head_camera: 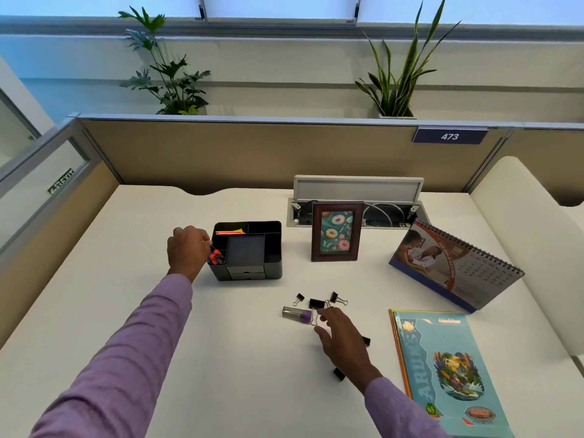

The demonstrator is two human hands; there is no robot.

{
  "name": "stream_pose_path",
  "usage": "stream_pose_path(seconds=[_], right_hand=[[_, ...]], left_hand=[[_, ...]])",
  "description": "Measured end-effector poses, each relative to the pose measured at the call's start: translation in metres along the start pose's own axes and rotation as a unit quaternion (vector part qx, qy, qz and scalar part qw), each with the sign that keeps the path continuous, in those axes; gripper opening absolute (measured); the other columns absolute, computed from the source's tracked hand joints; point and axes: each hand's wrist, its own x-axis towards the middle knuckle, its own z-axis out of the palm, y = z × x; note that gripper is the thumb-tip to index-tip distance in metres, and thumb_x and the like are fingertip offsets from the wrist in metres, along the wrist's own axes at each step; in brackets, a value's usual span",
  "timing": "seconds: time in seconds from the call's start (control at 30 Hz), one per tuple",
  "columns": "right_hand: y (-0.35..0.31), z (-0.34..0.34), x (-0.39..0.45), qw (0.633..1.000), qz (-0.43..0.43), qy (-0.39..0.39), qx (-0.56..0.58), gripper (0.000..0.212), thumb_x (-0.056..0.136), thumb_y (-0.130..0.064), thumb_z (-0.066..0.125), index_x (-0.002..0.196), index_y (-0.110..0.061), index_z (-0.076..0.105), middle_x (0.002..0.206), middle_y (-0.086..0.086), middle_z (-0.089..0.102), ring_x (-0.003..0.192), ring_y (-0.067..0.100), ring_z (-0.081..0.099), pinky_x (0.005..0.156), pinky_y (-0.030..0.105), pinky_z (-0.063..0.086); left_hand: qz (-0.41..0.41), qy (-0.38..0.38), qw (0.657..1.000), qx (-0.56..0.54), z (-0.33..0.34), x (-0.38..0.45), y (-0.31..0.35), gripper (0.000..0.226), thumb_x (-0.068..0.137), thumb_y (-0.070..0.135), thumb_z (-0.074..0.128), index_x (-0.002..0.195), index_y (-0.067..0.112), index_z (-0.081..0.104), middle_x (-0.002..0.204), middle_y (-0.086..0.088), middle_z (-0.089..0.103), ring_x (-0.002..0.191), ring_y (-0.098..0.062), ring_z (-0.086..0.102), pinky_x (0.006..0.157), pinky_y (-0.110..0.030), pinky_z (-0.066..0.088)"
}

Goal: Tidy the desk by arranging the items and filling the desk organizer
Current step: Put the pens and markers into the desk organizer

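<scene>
1. The black desk organizer (248,251) stands on the white tabletop (158,327), left of the picture frame (337,231).
2. The left hand (187,249) sits at the organizer's left edge, fingers curled round an orange and blue item (215,256) over the left compartment.
3. The right hand (343,338) hovers in front of the organizer and to its right, fingers relaxed, holding nothing, fingertips by the binder clips (317,303) and a purple-capped tube (297,313).
4. A blue notebook (448,371) lies further right.

Single head-worn view, forward and down over the desk (240,358), both forearms close below.
</scene>
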Motion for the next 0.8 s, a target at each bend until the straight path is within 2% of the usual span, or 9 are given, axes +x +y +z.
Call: stream_pose_path(seconds=[0.2, 0.33, 0.5, 0.6, 0.73, 0.8], right_hand=[[-0.005, 0.004, 0.002, 0.999, 0.003, -0.022, -0.041, 0.031, 0.091, -0.026, 0.061, 0.121, -0.022, 0.057, 0.113, -0.004, 0.059, 0.102, 0.019, 0.057, 0.081, 0.031, 0.044], [-0.007, 0.007, 0.01, 0.997, 0.0, -0.039, -0.061, 0.033, 0.091, -0.028, 0.058, 0.124, -0.024, 0.056, 0.118, -0.005, 0.057, 0.108, 0.019, 0.055, 0.083, 0.031, 0.043], [-0.01, 0.007, 0.025, 0.998, 0.016, -0.033, -0.059, 0.034, 0.093, -0.023, 0.055, 0.126, -0.02, 0.056, 0.119, -0.001, 0.057, 0.11, 0.024, 0.054, 0.086, 0.036, 0.045], [-0.002, 0.001, 0.029, 0.999, 0.037, -0.013, -0.021, 0.033, 0.091, -0.02, 0.059, 0.124, -0.016, 0.059, 0.118, 0.003, 0.059, 0.112, 0.025, 0.054, 0.091, 0.035, 0.044], [0.025, -0.019, 0.015, 0.996, 0.074, 0.04, 0.019, 0.027, 0.088, -0.016, 0.065, 0.115, -0.018, 0.063, 0.104, -0.001, 0.061, 0.098, 0.023, 0.059, 0.082, 0.034, 0.047], [0.04, -0.029, 0.002, 0.994, 0.096, 0.05, 0.023, 0.025, 0.088, -0.016, 0.066, 0.112, -0.019, 0.064, 0.099, -0.006, 0.059, 0.093, 0.021, 0.06, 0.08, 0.037, 0.05]], left_hand=[[-0.029, -0.035, 0.999, -0.013, 0.004, -0.002, -0.001, 0.022, 0.095, 0.017, 0.059, 0.102, 0.005, 0.077, 0.095, -0.022, 0.068, 0.095, -0.037, 0.057, 0.08, -0.044, 0.053], [-0.057, -0.052, 0.996, -0.053, 0.002, -0.006, -0.002, 0.028, 0.098, 0.024, 0.055, 0.114, 0.007, 0.072, 0.109, -0.025, 0.065, 0.107, -0.04, 0.054, 0.086, -0.045, 0.048], [-0.047, -0.012, 0.993, -0.105, 0.006, -0.015, -0.011, 0.034, 0.097, 0.027, 0.06, 0.124, 0.009, 0.065, 0.133, -0.016, 0.061, 0.125, -0.037, 0.048, 0.096, -0.05, 0.044], [-0.032, 0.026, 0.99, -0.133, 0.002, -0.032, -0.011, 0.035, 0.095, 0.03, 0.062, 0.125, 0.012, 0.065, 0.138, -0.013, 0.057, 0.129, -0.036, 0.045, 0.098, -0.052, 0.044], [0.003, 0.072, 0.973, -0.219, -0.002, -0.078, -0.002, 0.029, 0.092, 0.024, 0.066, 0.119, 0.012, 0.066, 0.129, -0.011, 0.062, 0.125, -0.03, 0.051, 0.098, -0.04, 0.042], [0.011, 0.058, 0.965, -0.254, 0.002, -0.107, 0.002, 0.028, 0.092, 0.022, 0.067, 0.118, 0.011, 0.066, 0.125, -0.009, 0.064, 0.12, -0.027, 0.055, 0.097, -0.033, 0.041]])
